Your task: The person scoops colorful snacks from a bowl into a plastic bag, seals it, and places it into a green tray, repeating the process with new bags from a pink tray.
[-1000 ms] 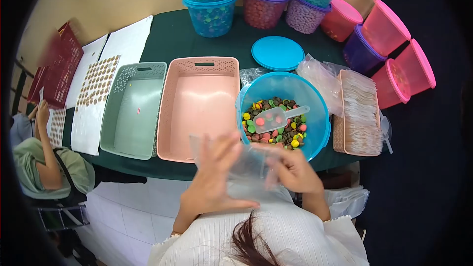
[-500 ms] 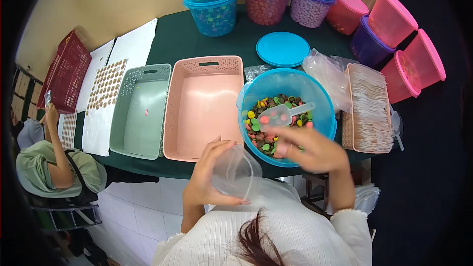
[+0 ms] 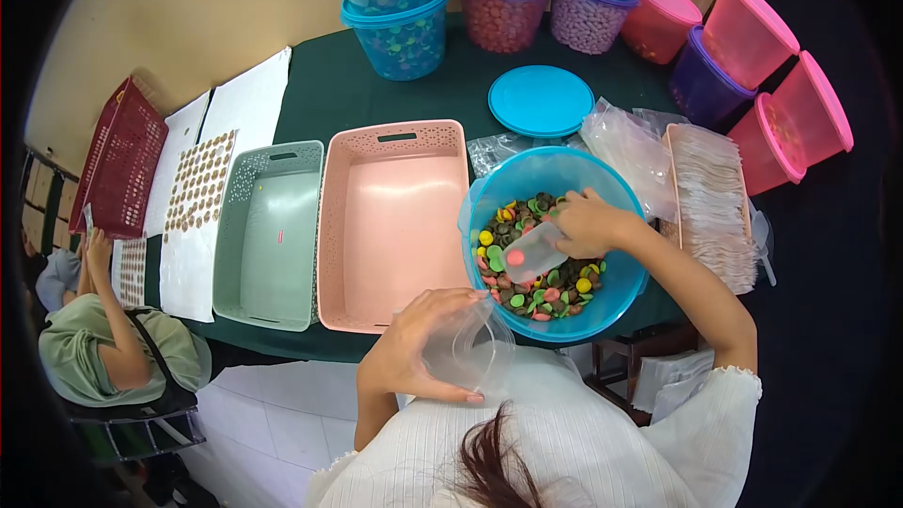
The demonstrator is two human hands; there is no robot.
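My left hand (image 3: pixel 410 346) is closed around a clear plastic bag (image 3: pixel 463 357), whose mouth is spread wide in front of my chest. Over the blue tub (image 3: pixel 616 310), my right hand (image 3: pixel 589 225) grips the handle of a translucent scoop (image 3: pixel 534 252). The scoop rests among round candy discs (image 3: pixel 541 299) in brown, green, pink and yellow. A pink disc shows in the scoop. My fingers hide most of its handle.
Left of the tub stand a pink basket (image 3: pixel 392 226) and a green basket (image 3: pixel 268 254). A blue lid (image 3: pixel 541 101) lies behind it. Rightward is a basket of packed sachets (image 3: pixel 712 207). Candy-filled tubs (image 3: pixel 400 42) line the back. Another person (image 3: pixel 108 348) sits at far left.
My right hand has moved from above the tub's front onto the scoop handle and closed on it. The scoop now sits lower and turned. My left hand still holds the bag.
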